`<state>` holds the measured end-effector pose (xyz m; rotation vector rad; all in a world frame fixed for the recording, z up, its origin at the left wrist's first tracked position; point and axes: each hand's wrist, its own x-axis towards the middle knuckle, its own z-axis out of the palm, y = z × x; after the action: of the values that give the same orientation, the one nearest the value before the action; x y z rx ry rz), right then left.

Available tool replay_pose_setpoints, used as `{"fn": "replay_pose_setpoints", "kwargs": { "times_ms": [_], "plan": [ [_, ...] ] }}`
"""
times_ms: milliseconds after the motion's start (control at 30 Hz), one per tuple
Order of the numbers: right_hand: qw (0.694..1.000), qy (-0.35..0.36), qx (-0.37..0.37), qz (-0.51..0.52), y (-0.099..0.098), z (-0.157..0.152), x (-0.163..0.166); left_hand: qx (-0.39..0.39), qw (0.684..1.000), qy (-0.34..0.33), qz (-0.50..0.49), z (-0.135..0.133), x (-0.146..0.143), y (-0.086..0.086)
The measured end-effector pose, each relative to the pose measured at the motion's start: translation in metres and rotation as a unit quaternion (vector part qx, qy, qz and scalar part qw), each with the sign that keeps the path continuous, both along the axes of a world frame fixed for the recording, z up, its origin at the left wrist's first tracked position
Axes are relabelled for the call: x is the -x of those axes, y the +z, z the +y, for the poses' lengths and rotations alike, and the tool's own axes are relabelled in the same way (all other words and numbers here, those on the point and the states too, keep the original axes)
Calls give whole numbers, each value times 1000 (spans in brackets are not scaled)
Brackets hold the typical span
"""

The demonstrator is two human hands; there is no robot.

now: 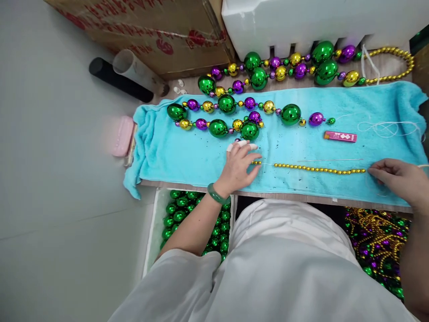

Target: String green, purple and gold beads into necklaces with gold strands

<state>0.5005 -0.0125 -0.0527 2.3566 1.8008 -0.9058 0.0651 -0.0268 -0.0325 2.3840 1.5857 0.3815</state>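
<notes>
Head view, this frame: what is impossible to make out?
Head view:
- Right hand: its curled fingers hide any grip on the gold bead strand.
- Left hand: whether it pinches the strand's other end is hidden beneath it.
- Pink case beside the towel: blurred.
- Pink strip: print too small.
- Box of green beads: partly under the forearm.

Left hand (238,167) and right hand (398,179) seemingly pinch a gold bead strand (318,169) on the towel (187,152).

Pink case (122,135), cardboard box (150,31)
</notes>
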Motion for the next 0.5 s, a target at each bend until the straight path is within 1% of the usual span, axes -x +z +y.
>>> {"fn": "replay_pose_setpoints", "kwargs": {
  "times_ms": [100, 133, 233, 333, 500],
  "plan": [
    [999, -36, 36, 13, 3, 0, 2, 18, 999, -40, -13, 2, -26, -9],
    [998, -41, 37, 14, 3, 0, 3, 24, 998, -50, -15, 3, -33, -11],
    [998, -43, 36, 18, 3, 0, 4, 31, 998, -61, -11, 8, -44, -15],
    [998, -38, 34, 21, 4, -1, 6, 21, 998, -57, 0, 10, -40, -14],
    [998, -41, 31, 44, 8, -1, 8, 11, 998, -50, 22, 12, -27, -6]
  ]
}}
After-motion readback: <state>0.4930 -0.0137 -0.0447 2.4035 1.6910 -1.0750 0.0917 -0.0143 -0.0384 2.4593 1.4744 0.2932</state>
